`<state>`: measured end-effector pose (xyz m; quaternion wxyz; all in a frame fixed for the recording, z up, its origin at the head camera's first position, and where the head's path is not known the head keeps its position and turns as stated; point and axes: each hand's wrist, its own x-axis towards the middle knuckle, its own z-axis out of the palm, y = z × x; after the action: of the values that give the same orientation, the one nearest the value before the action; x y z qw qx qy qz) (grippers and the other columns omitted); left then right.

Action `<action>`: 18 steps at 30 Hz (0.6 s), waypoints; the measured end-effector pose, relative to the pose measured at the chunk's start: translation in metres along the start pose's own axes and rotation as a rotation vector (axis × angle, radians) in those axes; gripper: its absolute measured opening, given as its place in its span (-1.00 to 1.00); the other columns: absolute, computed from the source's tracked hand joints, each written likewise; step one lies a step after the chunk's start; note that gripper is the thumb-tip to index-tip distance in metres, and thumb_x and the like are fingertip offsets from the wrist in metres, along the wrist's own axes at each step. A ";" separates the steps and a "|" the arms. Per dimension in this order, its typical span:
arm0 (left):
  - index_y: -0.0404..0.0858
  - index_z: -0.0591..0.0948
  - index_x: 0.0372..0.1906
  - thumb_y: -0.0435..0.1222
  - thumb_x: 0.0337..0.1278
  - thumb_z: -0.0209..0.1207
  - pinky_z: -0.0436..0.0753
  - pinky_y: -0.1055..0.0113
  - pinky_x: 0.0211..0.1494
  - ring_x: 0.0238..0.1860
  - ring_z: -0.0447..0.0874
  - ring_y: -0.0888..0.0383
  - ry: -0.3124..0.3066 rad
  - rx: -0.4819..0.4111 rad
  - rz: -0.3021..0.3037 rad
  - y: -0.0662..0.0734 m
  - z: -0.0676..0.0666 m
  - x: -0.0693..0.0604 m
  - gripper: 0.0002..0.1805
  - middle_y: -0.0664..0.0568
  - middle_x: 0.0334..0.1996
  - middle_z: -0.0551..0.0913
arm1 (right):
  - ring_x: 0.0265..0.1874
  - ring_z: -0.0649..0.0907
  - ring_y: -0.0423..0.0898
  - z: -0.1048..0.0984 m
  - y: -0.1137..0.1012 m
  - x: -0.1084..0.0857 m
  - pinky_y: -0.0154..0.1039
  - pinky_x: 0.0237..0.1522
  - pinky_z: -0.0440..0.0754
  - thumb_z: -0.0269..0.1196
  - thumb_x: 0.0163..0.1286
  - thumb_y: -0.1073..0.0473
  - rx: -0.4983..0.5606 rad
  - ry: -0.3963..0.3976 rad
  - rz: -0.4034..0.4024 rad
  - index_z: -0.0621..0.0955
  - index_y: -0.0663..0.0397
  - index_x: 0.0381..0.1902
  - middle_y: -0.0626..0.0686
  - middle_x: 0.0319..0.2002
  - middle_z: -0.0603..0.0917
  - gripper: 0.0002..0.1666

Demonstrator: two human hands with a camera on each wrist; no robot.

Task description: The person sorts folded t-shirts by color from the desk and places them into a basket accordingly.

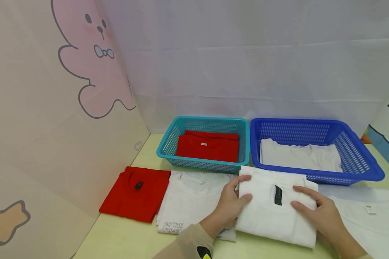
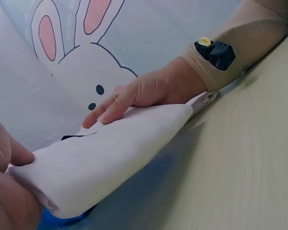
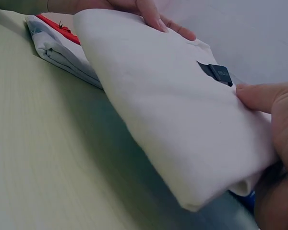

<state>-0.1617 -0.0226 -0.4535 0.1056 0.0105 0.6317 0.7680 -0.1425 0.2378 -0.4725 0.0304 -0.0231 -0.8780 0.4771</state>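
As the left hand [image 1: 228,205] and right hand [image 1: 325,216] grip opposite sides of the folded white shirt [image 1: 272,216], presumably to keep its layers together, it slants above the table [image 1: 110,237], in front of the blue basket [image 1: 377,174] holding white clothing [image 1: 299,158].

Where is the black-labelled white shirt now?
In the head view, right of centre, the left hand and right hand hold the white shirt in front of the blue basket.

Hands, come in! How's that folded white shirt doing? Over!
Left hand and right hand gripping opposite sides. Folded white fabric shirt, black label, held above pale table. Rectangular blue plastic basket just beyond; nothing visibly blocking.
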 end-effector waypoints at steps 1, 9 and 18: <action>0.16 0.59 0.03 -0.59 0.11 0.17 0.70 0.02 -0.29 -0.24 0.69 0.04 -0.003 0.002 0.005 0.002 0.000 -0.001 -0.42 -0.03 -0.18 0.65 | -0.20 0.39 -0.44 0.000 -0.001 -0.001 -0.38 -0.42 0.63 0.36 0.24 -0.09 0.014 0.003 -0.001 0.50 -0.07 0.28 0.31 0.28 0.36 -0.33; 0.11 0.58 0.09 -0.60 0.11 0.16 0.70 0.10 -0.28 -0.22 0.69 0.09 -0.059 0.003 0.087 0.016 -0.001 -0.010 -0.41 -0.02 -0.16 0.65 | -0.15 0.40 -0.46 -0.006 -0.011 -0.005 -0.51 -0.36 0.57 0.38 0.23 -0.03 0.004 0.054 -0.069 0.53 -0.11 0.26 0.11 0.24 0.42 -0.37; 0.09 0.57 0.13 -0.61 0.10 0.17 0.69 0.23 -0.23 -0.20 0.66 0.15 -0.101 0.044 0.232 0.036 0.001 -0.010 -0.39 0.04 -0.06 0.61 | -0.22 0.43 -0.51 -0.030 -0.030 -0.003 -0.53 -0.40 0.55 0.38 0.23 0.00 -0.029 0.067 -0.118 0.51 -0.15 0.28 0.28 0.25 0.39 -0.36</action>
<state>-0.1574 -0.0295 -0.4172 0.0475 0.1244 0.6369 0.7594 -0.1381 0.2460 -0.4309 0.0875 0.0120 -0.8832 0.4605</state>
